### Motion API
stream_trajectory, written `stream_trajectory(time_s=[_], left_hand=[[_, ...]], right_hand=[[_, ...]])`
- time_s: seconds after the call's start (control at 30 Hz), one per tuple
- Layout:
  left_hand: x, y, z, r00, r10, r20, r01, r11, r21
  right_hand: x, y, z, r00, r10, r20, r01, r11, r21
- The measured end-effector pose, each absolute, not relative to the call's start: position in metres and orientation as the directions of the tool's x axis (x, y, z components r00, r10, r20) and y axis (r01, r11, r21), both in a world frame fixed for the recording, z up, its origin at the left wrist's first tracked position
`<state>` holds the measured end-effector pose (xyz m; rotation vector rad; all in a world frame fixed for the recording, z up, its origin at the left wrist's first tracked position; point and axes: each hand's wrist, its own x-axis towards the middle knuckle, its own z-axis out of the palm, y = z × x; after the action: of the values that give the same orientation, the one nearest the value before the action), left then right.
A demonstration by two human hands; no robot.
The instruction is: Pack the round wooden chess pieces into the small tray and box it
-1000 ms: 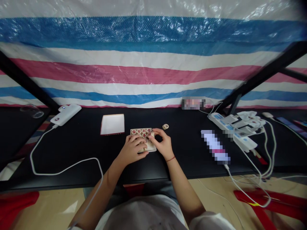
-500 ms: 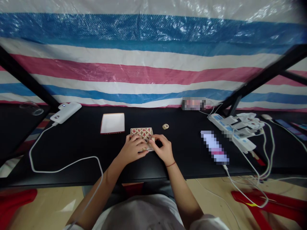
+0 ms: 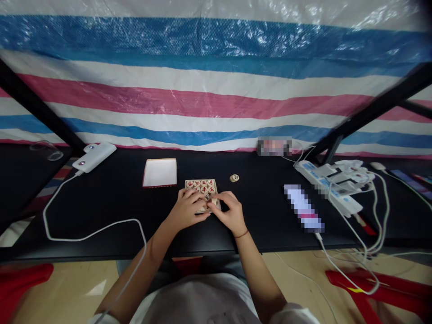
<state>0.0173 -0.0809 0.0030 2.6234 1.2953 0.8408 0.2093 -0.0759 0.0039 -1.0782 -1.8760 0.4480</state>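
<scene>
A shallow open box (image 3: 186, 183) sits on the black table in front of me, filled with round cream xiangqi pieces (image 3: 204, 189). Red characters mark those at the back, and a dark one shows nearer the front. My left hand (image 3: 186, 208) lies curled over the box's left front part, fingers across the pieces and thumb along the near edge, hiding that corner. At the right front, the thumb and forefinger of my right hand (image 3: 232, 211) close on a xiangqi piece (image 3: 214, 201) inside the box. A few loose xiangqi pieces (image 3: 234, 178) lie beyond my right hand.
An empty white box lid (image 3: 159, 173) lies back left. A white power bank (image 3: 97, 157) with a cable (image 3: 97, 238) stands at the left. To the right are a blurred-out phone (image 3: 303, 209) and a power strip (image 3: 332, 189) with plugs. A striped sheet (image 3: 216, 81) hangs behind.
My right hand has lowered the piece, formerly raised on edge, into the box's right front part. My left hand stays over the box. The view has shifted slightly.
</scene>
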Motion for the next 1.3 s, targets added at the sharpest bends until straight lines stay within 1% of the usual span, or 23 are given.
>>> stream_trajectory(time_s=[0.13,0.27,0.5,0.73,0.87,0.97,1.07,1.17,1.3], left_hand=[[0.0162,-0.0807,0.0009,0.474,0.786,0.397,0.720,-0.606,0.339],[0.0162,-0.0810,0.0000,0.464,0.793,0.394,0.725,-0.596,0.346],[0.0163,-0.0816,-0.0003,0.449,0.807,0.382,0.737,-0.577,0.351],[0.0169,-0.0812,-0.0011,0.440,0.806,0.396,0.737,-0.576,0.353],[0.0174,-0.0814,-0.0023,0.442,0.797,0.412,0.733,-0.586,0.347],[0.0174,-0.0815,-0.0024,0.440,0.798,0.412,0.732,-0.584,0.350],[0.0172,-0.0815,-0.0015,0.441,0.797,0.413,0.731,-0.586,0.350],[0.0176,-0.0817,-0.0007,0.439,0.798,0.412,0.736,-0.583,0.345],[0.0183,-0.0817,-0.0013,0.437,0.799,0.413,0.738,-0.581,0.343]], right_hand=[[0.2085,-0.0806,-0.0011,-0.319,0.805,0.500,0.556,0.586,-0.590],[0.2078,-0.0824,-0.0027,-0.352,0.808,0.473,0.607,0.581,-0.542],[0.2080,-0.0839,0.0001,-0.341,0.795,0.501,0.604,0.594,-0.532],[0.2068,-0.0859,0.0040,-0.357,0.795,0.490,0.608,0.596,-0.524],[0.2074,-0.0858,0.0037,-0.351,0.785,0.511,0.612,0.605,-0.509],[0.2088,-0.0861,0.0030,-0.293,0.785,0.546,0.624,0.590,-0.513],[0.2094,-0.0867,0.0024,-0.238,0.804,0.544,0.674,0.540,-0.503],[0.2082,-0.0870,0.0016,-0.265,0.813,0.519,0.697,0.533,-0.479],[0.2066,-0.0865,-0.0001,-0.310,0.797,0.519,0.669,0.571,-0.477]])
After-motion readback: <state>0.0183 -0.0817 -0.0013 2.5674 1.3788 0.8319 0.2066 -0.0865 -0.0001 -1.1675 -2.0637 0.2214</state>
